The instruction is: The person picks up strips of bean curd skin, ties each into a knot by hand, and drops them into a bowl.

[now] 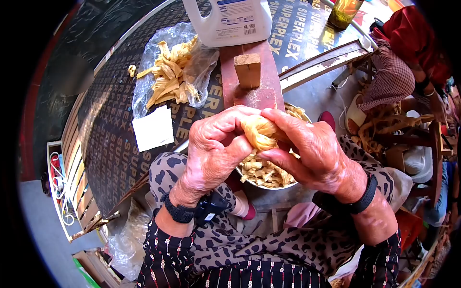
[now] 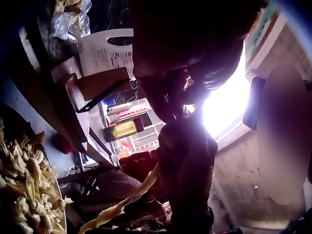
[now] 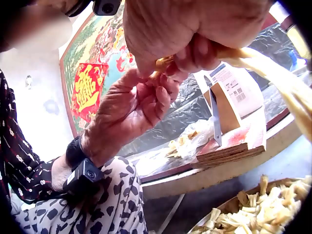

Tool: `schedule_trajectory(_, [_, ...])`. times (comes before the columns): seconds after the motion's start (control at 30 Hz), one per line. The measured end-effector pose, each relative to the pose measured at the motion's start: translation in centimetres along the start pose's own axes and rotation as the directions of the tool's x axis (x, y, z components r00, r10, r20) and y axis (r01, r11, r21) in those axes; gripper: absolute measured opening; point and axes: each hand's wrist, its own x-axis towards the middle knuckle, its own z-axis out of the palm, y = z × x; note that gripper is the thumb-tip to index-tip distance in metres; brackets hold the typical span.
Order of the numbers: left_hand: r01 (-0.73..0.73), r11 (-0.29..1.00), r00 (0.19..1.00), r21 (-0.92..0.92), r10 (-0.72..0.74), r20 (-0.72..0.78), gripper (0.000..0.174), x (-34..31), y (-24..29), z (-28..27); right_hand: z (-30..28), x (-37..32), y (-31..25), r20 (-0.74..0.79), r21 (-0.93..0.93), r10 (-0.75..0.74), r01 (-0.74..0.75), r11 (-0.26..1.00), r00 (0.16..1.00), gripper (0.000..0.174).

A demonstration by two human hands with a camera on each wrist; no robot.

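Observation:
A yellowish, folded strip of what looks like tofu skin (image 1: 259, 133) is pinched between both hands above a bowl. My left hand (image 1: 211, 146) grips one side of its bunched loop, thumb against the front. From the other side my right hand (image 1: 314, 151) holds it with thumb and fingers. A long tail of the strip (image 3: 273, 68) trails past the right hand in the right wrist view; the left wrist view shows the hands dark against bright light. Under them, the bowl (image 2: 63, 214) contains many short knotted pieces (image 1: 264, 172) of similar pale yellow material.
A red wooden bench (image 1: 230, 72) bears an upright wooden block (image 1: 247, 72), with a metal blade (image 3: 215, 119) against it. Behind stands a white jug (image 1: 235, 21). More strips (image 1: 173, 72) lie on a plastic bag, near a white paper (image 1: 153, 128). Another person (image 1: 398, 62) sits at right.

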Motion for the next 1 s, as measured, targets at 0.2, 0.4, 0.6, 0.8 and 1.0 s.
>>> schedule_trajectory(0.2, [0.091, 0.995, 0.995, -0.045, -0.089, 0.053, 0.016, 0.1, 0.8, 0.6, -0.1, -0.8, 0.9, 0.042, -0.187, -0.044, 0.051, 0.981, 0.998, 0.045])
schedule_trajectory(0.4, [-0.048, 0.965, 0.989, 0.256, 0.01, 0.149, 0.024, 0.1, -0.3, -0.3, -0.4, -0.8, 0.8, 0.107, -0.192, 0.02, 0.001, 0.981, 0.994, 0.042])
schedule_trajectory(0.6, [-0.116, 0.912, 0.989, 0.392, 0.071, 0.128, 0.009, 0.1, -0.1, -0.3, -0.9, -0.5, 0.6, 0.169, -0.042, 0.086, -0.08, 0.996, 0.982, 0.047])
schedule_trajectory(0.8, [-0.061, 0.898, 0.992, 0.436, 0.007, 0.125, 0.005, -0.4, 0.4, -0.9, -1.7, -0.4, 0.3, 0.231, -0.039, 0.16, -0.156, 0.987, 0.96, 0.038])
schedule_trajectory(1.0, [-0.053, 0.882, 0.997, 0.469, 0.024, 0.067, 0.005, -0.6, 1.3, -2.0, -1.6, -1.1, 1.3, 0.159, 0.033, 0.111, -0.118, 0.993, 0.981, 0.024])
